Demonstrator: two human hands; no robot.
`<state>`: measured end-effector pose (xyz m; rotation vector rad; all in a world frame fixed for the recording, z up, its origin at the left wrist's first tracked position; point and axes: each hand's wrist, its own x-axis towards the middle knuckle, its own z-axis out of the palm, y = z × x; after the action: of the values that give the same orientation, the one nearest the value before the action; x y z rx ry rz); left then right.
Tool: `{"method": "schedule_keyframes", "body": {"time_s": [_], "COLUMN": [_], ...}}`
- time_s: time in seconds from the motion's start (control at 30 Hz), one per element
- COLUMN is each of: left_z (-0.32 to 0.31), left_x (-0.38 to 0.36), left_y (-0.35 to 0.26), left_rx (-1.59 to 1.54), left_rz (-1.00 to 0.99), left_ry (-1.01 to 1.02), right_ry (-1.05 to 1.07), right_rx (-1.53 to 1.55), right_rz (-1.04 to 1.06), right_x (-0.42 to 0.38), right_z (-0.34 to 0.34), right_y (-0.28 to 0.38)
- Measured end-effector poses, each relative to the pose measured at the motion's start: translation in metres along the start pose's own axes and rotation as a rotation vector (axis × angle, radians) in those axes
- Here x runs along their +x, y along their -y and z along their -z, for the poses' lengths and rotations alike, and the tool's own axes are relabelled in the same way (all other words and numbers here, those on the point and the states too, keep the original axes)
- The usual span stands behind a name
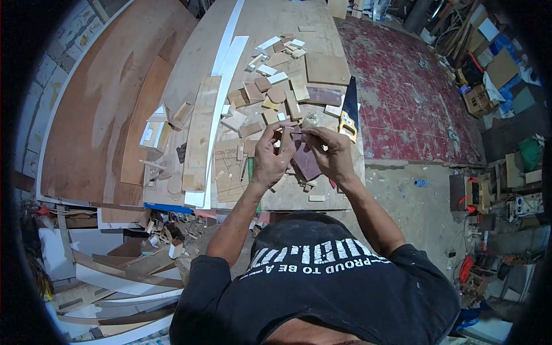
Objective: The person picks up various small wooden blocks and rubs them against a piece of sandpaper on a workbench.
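Observation:
Over the near end of the workbench (pixel 276 17), my left hand (pixel 270 156) is closed around a small wood piece (pixel 286 138), held upright between thumb and fingers. My right hand (pixel 333 154) is in a pinch just beside it, its fingertips close to the wood piece. Something thin and dark shows at those fingertips, too small to name. Beneath both hands lies a dark reddish board (pixel 306 164). A clear bag of small bits (pixel 311 119) sits just beyond my right fingertips. The handsaw (pixel 348 115) with a yellow handle rests at the bench's right edge.
Several wood offcuts (pixel 276 95) are scattered past my hands. Long white strips (pixel 230 69) and a plank (pixel 201 132) run along the left side. A large brown sheet (pixel 109 98) leans farther left. Scrap boards (pixel 126 270) pile up below. Boxes and tools (pixel 477 100) line the right.

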<state>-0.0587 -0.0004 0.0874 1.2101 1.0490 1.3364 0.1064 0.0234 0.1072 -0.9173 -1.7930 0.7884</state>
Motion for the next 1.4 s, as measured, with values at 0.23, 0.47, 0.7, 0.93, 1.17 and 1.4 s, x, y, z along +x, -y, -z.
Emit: {"method": "schedule_keyframes", "body": {"time_s": [0.23, 0.47, 0.7, 0.93, 1.17, 1.4], "left_z": [0.003, 0.01, 0.008, 0.014, 0.02, 0.017], "left_x": [-0.001, -0.005, -0.014, -0.019, -0.02, -0.022], "left_y": [0.007, 0.036, 0.03, 0.022, 0.031, 0.022], "left_rx": [0.013, 0.305, 0.079, 0.086, 0.16, 0.154], "left_rz": [-0.033, -0.092, -0.04, -0.019, -0.103, -0.115], "left_ry": [-0.014, -0.092, -0.141, -0.118, -0.111, -0.131], "right_ry": [-0.022, 0.206, 0.057, 0.012, 0.034, 0.03], "right_rx": [-0.057, -0.438, -0.161, -0.116, -0.161, -0.152], "right_rz": [0.142, 0.229, 0.089, 0.081, 0.081, 0.104], "right_x": [0.003, -0.007, -0.014, -0.019, -0.018, -0.02], "right_z": [-0.004, -0.009, -0.025, -0.032, -0.033, -0.032], "right_y": [-0.001, 0.01, 0.003, 0.006, 0.011, 0.008]}}
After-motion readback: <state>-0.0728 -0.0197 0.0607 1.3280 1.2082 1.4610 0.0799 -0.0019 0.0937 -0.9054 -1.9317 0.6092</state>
